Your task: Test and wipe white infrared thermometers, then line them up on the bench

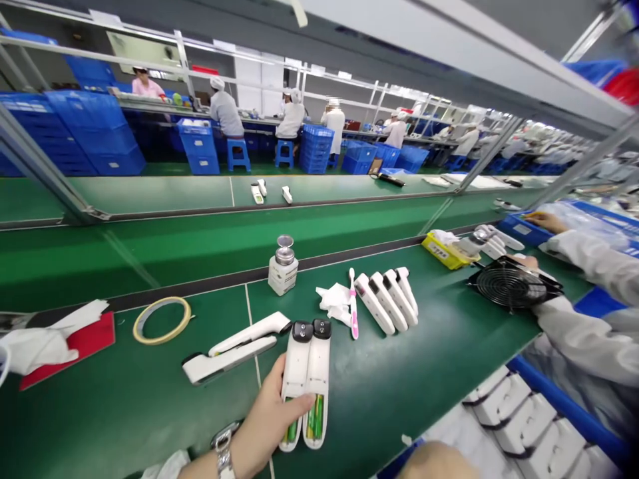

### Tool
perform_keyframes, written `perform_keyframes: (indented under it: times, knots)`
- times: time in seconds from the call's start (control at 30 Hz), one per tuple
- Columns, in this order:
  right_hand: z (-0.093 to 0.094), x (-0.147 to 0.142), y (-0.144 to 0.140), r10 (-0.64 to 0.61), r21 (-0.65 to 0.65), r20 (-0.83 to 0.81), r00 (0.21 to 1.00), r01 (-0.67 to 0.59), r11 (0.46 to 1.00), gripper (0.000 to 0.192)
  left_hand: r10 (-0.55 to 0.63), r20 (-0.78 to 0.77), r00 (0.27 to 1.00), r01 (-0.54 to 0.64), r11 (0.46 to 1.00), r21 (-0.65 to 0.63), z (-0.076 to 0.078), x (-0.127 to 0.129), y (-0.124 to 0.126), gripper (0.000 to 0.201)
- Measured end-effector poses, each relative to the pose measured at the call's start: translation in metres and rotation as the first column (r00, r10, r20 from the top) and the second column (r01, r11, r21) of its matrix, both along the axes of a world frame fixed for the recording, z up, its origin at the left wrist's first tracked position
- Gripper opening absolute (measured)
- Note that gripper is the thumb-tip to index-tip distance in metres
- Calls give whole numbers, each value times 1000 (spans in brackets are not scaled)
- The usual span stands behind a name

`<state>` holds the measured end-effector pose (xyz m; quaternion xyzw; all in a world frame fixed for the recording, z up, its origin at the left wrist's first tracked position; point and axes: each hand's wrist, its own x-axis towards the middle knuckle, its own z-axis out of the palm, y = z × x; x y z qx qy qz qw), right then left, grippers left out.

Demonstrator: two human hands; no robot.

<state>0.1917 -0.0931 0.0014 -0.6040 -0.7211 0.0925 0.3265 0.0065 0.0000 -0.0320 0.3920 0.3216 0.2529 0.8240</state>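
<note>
Two white handsets [305, 382] lie side by side at lower centre of the frame, green batteries exposed; left hand [267, 419] clasps their lower ends, so press evenly; right hand [436, 462] barely visible, grip undeterminable.

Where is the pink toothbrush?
In the head view, the pink toothbrush lies on the green table near the middle, between crumpled white tissue on its left and a row of four white devices on its right.
</note>
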Motion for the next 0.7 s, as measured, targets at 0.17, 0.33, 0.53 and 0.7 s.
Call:
perform_keyframes:
  times: [0.17, 0.33, 0.53, 0.7]
  knots:
    - [-21, 0, 29, -200, -132, -712, 673, 152, 980, 32, 11, 18, 1000, -11, 1000, -7, -3, 0, 0, 54]
    - [-47, -19, 39, -359, -358, -932, 52, 19, 933, 37, 20, 50, 999, -21, 999, 25, 2, 2, 2, 53]
    - [-43, -36, 46, -346, -368, -922, 172, -117, 923, 39, -16, -58, 998, 21, 997, 78, -1, 5, 1, 44]
    - [-34, -15, 52, -280, -378, -872, 402, -189, 906, 31, -32, -104, 994, 40, 996, 79, -1, 4, 1, 43]
